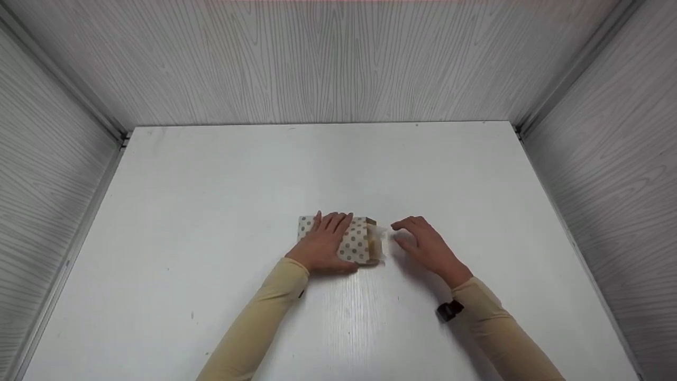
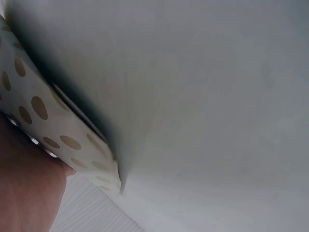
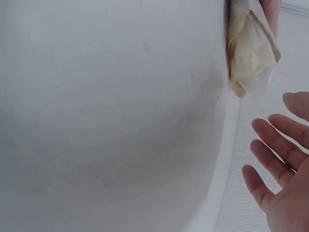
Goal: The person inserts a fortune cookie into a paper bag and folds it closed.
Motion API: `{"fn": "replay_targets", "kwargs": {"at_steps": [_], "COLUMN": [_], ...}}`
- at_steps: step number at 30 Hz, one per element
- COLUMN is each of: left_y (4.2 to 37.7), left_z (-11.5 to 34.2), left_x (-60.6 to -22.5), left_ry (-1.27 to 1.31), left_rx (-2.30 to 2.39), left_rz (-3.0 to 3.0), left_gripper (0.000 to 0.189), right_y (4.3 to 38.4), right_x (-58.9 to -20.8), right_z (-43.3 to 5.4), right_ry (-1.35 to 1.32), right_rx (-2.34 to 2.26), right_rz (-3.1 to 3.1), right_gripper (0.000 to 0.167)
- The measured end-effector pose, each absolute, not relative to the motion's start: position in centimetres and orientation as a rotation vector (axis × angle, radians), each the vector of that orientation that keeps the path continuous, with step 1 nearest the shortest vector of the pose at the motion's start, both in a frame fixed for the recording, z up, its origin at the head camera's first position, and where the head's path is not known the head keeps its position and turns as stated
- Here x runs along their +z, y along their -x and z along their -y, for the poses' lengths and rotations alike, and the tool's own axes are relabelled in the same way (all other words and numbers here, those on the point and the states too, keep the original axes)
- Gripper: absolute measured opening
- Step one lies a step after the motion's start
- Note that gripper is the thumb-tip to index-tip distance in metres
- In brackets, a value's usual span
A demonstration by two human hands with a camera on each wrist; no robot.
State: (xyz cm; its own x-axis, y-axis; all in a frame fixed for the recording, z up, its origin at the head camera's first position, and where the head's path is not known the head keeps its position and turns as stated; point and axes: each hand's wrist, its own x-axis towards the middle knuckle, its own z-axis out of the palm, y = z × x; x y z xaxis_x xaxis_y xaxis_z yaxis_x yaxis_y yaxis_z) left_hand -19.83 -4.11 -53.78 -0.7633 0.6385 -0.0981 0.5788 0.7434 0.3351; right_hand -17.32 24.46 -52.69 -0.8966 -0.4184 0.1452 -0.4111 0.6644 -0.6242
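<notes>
A pale polka-dot paper bag (image 1: 353, 244) lies flat on the white table, its open end facing right. Translucent wrapping (image 1: 378, 243) sticks out of that brown-edged mouth; what is inside cannot be made out. My left hand (image 1: 325, 246) rests across the bag with its fingers spread over the top and its thumb along the near edge. Just right of the mouth, apart from the wrapping, hovers my right hand (image 1: 426, 246), holding nothing. In the right wrist view its fingers are spread and slightly bent below the crumpled wrapping (image 3: 256, 60).
The white table (image 1: 211, 185) is bounded by grey wood-grain panels at the back (image 1: 317, 63) and both sides. A dark device (image 1: 450, 310) is strapped at the right wrist.
</notes>
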Motion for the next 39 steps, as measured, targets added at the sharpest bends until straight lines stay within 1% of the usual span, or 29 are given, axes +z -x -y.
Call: {"fn": "replay_targets", "kwargs": {"at_steps": [4, 11, 25, 33, 39], "left_y": [19.8, 19.7, 19.8, 19.7, 19.7], "left_z": [4.1, 4.0, 3.8, 3.8, 3.9], "left_x": [-53.8, -53.8, -54.0, -53.7, -53.8], "left_ry": [-0.963, -0.971, -0.981, -0.966, -0.989], "left_rx": [0.438, 0.415, 0.420, 0.415, 0.424], "left_rz": [-2.746, -2.762, -2.778, -2.771, -2.782], "left_gripper": [0.118, 0.118, 0.118, 0.118, 0.116], "right_y": [16.5, 15.8, 16.7, 17.5, 17.1], "right_x": [-52.4, -53.1, -53.4, -53.2, -52.7], "right_z": [-24.1, -23.2, -21.8, -21.6, -22.2], "right_ry": [0.678, 0.685, 0.800, 0.963, 0.792], "right_rx": [-1.159, -1.171, -1.221, -1.079, -1.139], "right_rz": [-2.787, -2.698, -2.597, -2.587, -2.582], "right_gripper": [0.029, 0.032, 0.036, 0.039, 0.036]}}
